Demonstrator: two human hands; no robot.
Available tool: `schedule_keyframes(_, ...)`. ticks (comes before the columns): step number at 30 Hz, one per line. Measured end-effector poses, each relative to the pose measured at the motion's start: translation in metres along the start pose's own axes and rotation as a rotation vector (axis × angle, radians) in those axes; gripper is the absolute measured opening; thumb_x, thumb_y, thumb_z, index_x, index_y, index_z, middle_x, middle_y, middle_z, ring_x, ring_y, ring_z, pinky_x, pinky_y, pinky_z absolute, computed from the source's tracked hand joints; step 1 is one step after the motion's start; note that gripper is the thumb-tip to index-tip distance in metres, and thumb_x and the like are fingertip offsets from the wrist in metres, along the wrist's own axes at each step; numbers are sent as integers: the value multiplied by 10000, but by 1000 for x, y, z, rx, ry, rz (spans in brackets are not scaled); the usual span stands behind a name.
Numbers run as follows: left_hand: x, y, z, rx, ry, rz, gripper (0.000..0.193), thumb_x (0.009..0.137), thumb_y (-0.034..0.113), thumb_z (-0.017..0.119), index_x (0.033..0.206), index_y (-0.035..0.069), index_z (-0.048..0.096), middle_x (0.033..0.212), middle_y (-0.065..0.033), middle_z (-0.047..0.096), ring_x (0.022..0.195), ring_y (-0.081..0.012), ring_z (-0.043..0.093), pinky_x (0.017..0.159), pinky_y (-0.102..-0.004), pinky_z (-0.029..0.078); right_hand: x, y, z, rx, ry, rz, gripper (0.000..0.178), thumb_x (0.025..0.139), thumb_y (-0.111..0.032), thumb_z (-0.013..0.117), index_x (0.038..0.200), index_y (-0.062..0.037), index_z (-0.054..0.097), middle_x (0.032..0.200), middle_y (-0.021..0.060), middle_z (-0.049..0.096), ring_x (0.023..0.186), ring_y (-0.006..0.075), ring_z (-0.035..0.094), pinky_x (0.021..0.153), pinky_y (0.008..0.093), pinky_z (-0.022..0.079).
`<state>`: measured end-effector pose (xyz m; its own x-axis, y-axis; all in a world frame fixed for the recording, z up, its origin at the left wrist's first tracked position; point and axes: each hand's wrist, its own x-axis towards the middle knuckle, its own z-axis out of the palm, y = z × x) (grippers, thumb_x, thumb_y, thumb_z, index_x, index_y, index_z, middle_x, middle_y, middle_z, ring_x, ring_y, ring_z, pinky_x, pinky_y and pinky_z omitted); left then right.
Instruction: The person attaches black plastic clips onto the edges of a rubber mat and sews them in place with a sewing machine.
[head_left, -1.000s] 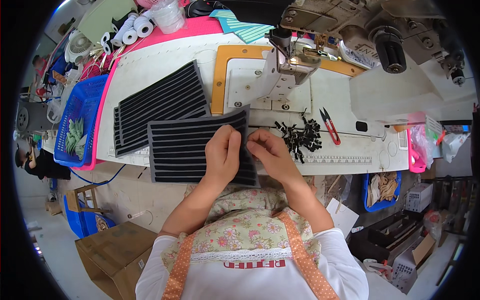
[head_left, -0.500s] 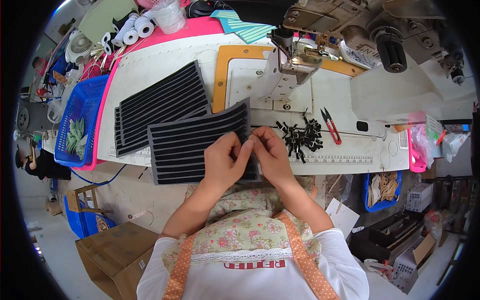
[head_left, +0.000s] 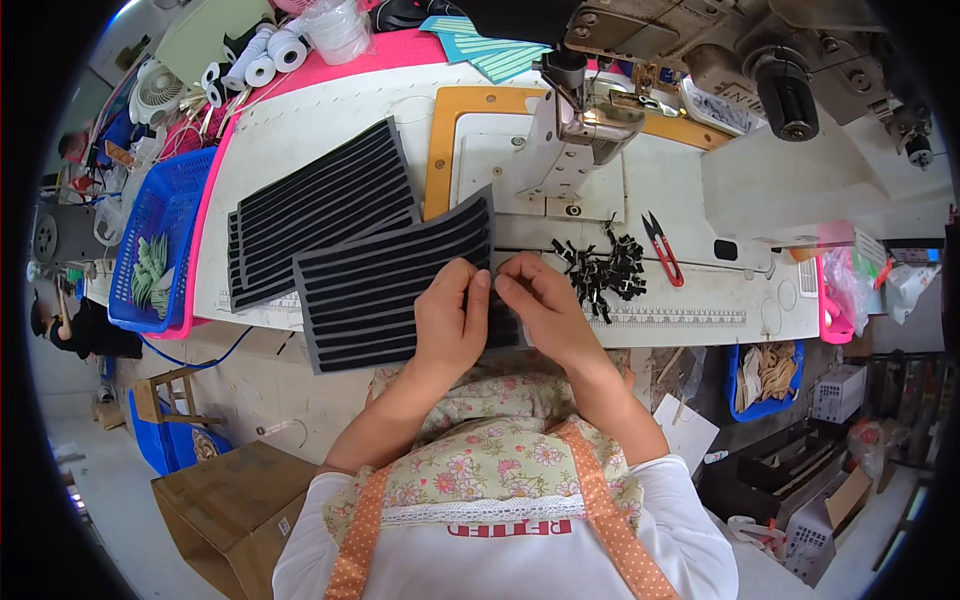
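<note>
My left hand (head_left: 448, 312) is closed on the right part of a grey sheet with raised black strips (head_left: 365, 290), thumb on top. The sheet tilts up at its far right corner and overhangs the table's near edge. Just beside its right edge, my right hand (head_left: 545, 308) is pinched; what its fingertips hold, if anything, is too small to make out. More striped sheets (head_left: 325, 195) lie stacked beyond to the left. Right of my hands sits a heap of short black strip pieces (head_left: 608, 270), with red-handled thread snips (head_left: 662, 250) next to it.
A sewing machine (head_left: 580, 135) with an orange frame (head_left: 440, 165) stands at the back. To the left is a blue basket (head_left: 165, 240) with pale green pieces. Thread spools (head_left: 260, 68) and teal sheets (head_left: 495, 55) lie at the far side. A cardboard box (head_left: 235, 510) stands on the floor.
My right hand has drawn slightly away from my left, so a small gap shows between the fingertips. The held sheet has shifted slightly left.
</note>
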<state>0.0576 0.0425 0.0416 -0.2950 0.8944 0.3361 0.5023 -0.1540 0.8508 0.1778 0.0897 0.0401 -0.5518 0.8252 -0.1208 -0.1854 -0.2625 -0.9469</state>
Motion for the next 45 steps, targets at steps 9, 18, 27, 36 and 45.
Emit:
schedule_keyframes(9,-2,3,2,-363,25,-307,179,840,48,486,674,38,420,574,-33,389,495,-126,325,455,-257,304,2,12,1,320,22,128,84,866,-121,515,861,-40,538,740,-26,510,631,29,396,577,148,301)
schedule_keyframes(18,5,0,-3,3,-76,38,161,847,50,473,694,29,427,593,-40,378,515,-141,322,475,-272,315,-1,13,14,271,93,24,90,871,-124,513,853,-40,539,738,-23,520,641,24,418,582,146,320)
schedule_keyframes(27,2,-1,3,-59,43,-30,166,833,31,474,676,20,422,641,-56,396,558,-161,337,507,-275,328,0,16,19,492,177,19,86,861,-108,527,836,-27,541,736,-13,529,639,37,428,579,150,330)
schedule_keyframes(36,1,3,-11,-53,-118,-46,129,809,24,471,685,24,439,648,-56,423,523,-155,335,483,-261,323,-5,1,9,49,25,-10,51,833,-56,550,852,-8,552,705,-6,531,608,51,414,561,154,332)
schedule_keyframes(45,1,4,-4,-40,-2,-7,62,775,-11,480,729,24,458,585,-42,411,488,-155,316,461,-263,319,-5,15,16,99,178,-57,67,831,-54,541,876,-5,547,717,-7,519,609,55,424,573,151,344)
